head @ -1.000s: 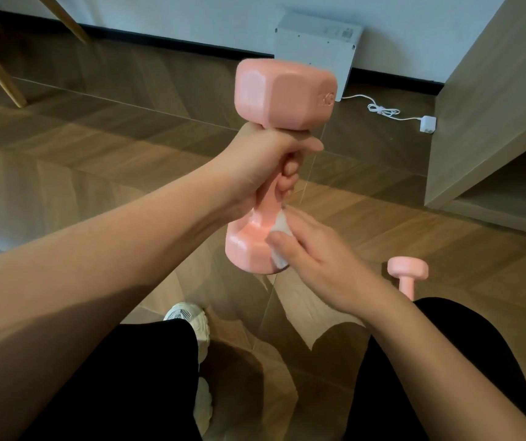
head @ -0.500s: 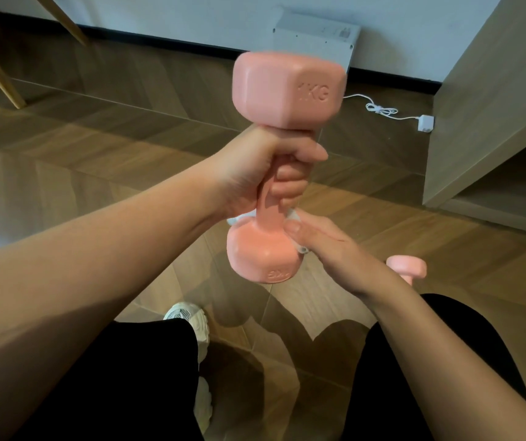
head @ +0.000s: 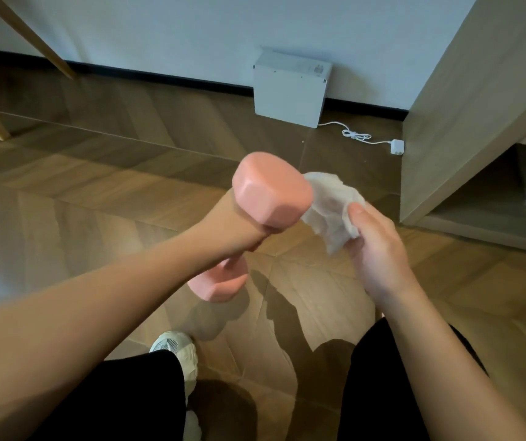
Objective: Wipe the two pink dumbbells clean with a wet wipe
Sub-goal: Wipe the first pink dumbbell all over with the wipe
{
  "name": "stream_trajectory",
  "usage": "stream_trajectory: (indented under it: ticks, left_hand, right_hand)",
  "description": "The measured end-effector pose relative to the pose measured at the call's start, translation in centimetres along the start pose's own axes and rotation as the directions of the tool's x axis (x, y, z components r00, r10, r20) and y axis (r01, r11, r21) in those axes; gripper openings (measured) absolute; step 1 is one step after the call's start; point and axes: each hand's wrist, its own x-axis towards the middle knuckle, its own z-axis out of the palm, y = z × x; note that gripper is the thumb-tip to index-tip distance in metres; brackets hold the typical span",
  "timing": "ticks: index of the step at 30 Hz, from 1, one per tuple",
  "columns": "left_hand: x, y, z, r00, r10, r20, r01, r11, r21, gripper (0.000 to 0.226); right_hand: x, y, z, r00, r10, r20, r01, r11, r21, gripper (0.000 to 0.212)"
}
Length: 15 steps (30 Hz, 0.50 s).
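The dumbbell (head: 271,192) is gripped by the left hand (head: 239,229). The wipe (head: 331,208) is held against its upper end by the right hand (head: 379,246).

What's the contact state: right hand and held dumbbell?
Apart. Head view: right hand grips only the wet wipe, which fills the space between it and the dumbbell gripped by the left hand.

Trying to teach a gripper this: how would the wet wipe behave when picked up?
Probably floppy: the wet wipe hangs crumpled from the right hand, holding no shape. Likely very light: a thumb pinch carries it. Looks thin, so tugging might tear it.
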Motion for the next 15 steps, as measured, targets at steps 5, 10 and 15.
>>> stream_trajectory:
  ticks: [5, 10, 15]
  left_hand:
    - [0.6, -0.4, -0.3, 0.994, -0.070, 0.086, 0.055, 0.985, 0.166, 0.021]
    - [2.0, -2.3, 1.4, 0.967, -0.241, -0.082, 0.250, 0.957, 0.146, 0.027]
    - [1.5, -2.6, -0.2, 0.993, -0.117, -0.011, 0.115, 0.946, 0.304, 0.025]
  right_hand:
    - [-0.7, -1.0, 1.5, 0.976, -0.215, 0.017, 0.216, 0.975, -0.053, 0.035]
    - [-1.2, -0.3, 3.5, 0.940, -0.288, 0.183, 0.322, 0.926, -0.199, 0.043]
    - [-1.1, 0.0, 4.5, 0.920, -0.358, 0.159, 0.387, 0.895, -0.221, 0.034]
